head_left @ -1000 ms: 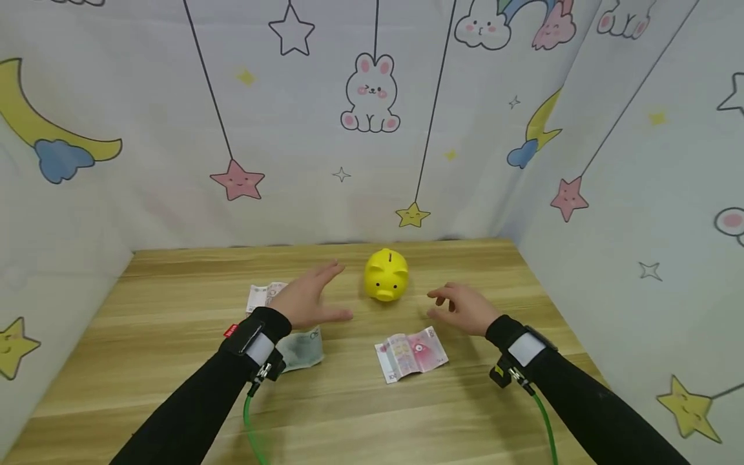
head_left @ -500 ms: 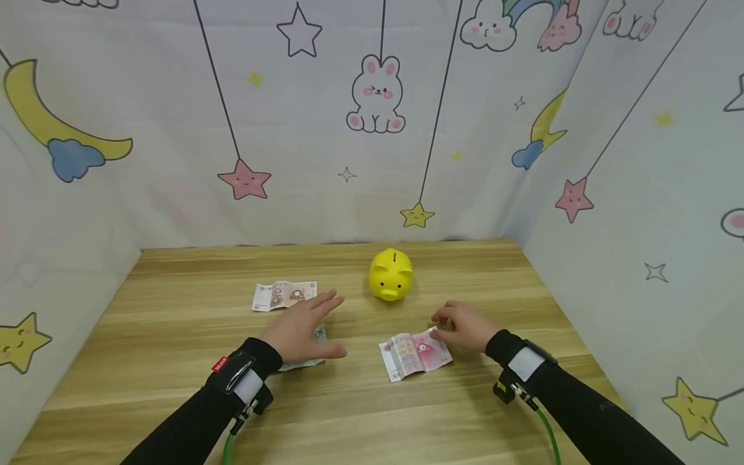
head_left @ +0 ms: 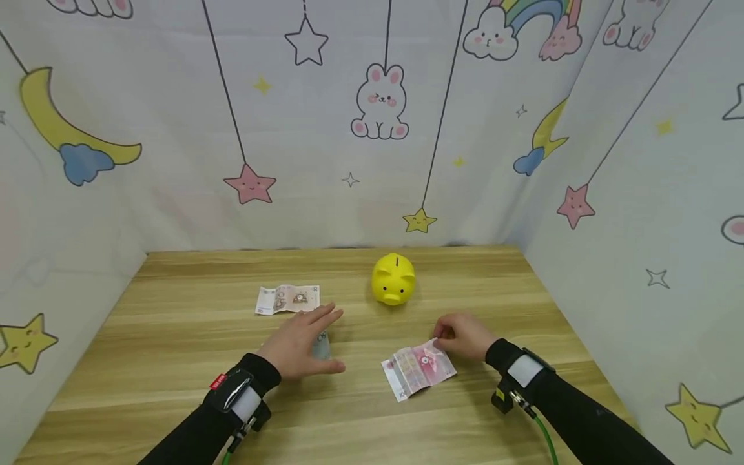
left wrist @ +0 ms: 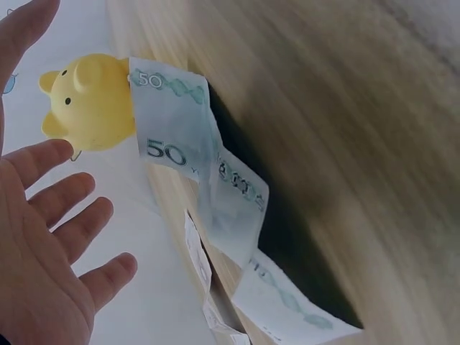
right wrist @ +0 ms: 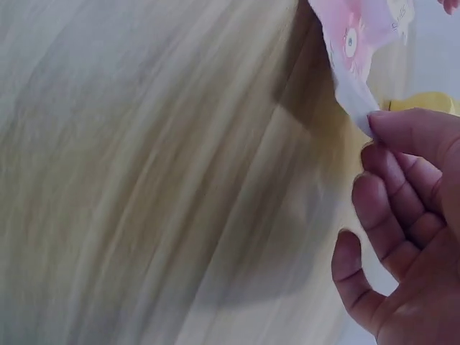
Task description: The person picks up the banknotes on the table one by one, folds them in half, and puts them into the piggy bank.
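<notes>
Right hand (head_left: 467, 336): we pinch a creased pink paper banknote (head_left: 428, 361)
Left hand (head_left: 298, 347): spread, empty
Creased green banknote (left wrist: 172, 118), creased brownish banknote (head_left: 287, 299): unheld

Gap between left hand (head_left: 299, 343) and pink banknote (head_left: 415, 369)
Bare table (head_left: 359, 397) runs through it, the yellow piggy bank (head_left: 393, 279) an obstacle at its far right.

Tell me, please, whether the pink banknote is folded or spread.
Spread but creased: fold lines cross the pink banknote, and the right hand pinches one corner.

The creased pink banknote (head_left: 418, 367), one corner pinched, lies right of the zigzag-creased green banknote (left wrist: 233, 205).
</notes>
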Available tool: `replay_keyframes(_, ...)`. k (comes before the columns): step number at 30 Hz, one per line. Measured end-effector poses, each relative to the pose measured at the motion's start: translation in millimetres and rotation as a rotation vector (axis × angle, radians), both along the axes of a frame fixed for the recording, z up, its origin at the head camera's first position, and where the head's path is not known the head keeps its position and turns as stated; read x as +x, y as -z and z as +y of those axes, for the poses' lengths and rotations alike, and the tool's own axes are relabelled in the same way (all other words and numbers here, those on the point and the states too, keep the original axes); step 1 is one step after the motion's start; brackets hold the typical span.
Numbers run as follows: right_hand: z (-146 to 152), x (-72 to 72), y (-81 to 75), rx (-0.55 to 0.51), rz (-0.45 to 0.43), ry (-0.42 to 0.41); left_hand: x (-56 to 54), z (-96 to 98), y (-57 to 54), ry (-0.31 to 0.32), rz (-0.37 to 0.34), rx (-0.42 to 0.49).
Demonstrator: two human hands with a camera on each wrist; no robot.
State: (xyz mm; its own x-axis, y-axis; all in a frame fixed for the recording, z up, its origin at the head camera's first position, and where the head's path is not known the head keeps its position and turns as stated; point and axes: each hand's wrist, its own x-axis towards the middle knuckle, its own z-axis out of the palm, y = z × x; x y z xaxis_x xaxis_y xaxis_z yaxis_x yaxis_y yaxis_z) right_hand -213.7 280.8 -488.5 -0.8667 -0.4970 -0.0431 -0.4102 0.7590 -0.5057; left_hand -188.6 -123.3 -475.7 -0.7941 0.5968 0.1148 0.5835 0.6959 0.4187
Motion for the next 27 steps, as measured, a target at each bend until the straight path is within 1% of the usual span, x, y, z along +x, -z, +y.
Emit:
replay_keyframes(4, -2, 1.5, -5.3, -0.096, -0.040, 0.013, -1.0, -0.2, -1.2, -0.002, 0.008, 0.010)
replay_keyframes(9, -6, 2.2, -21.6, -0.244, -0.046, 0.060, -2.3, -0.9, -4.2, -0.004, 0.031, 0.025)
replay_keyframes(15, -11, 4.2, -45.5, -0.410, 0.008, 0.158, -5.0, 1.7, -10.6, -0.032, 0.052, 0.034)
replay_keyframes(20, -19, 2.9, -63.1, -0.535, 0.047, 0.227, -5.6, 6.9, -19.8, -0.059, 0.075, 0.078)
replay_keyframes(24, -26, 3.1, -74.6, -0.601, 0.049, 0.257, -4.0, 12.9, -27.7, -0.094, 0.082, 0.107)
replay_keyframes(27, -33, 3.5, -81.3, -0.631, 0.062, 0.253, -3.7, 17.3, -32.0, -0.118, 0.065, 0.146)
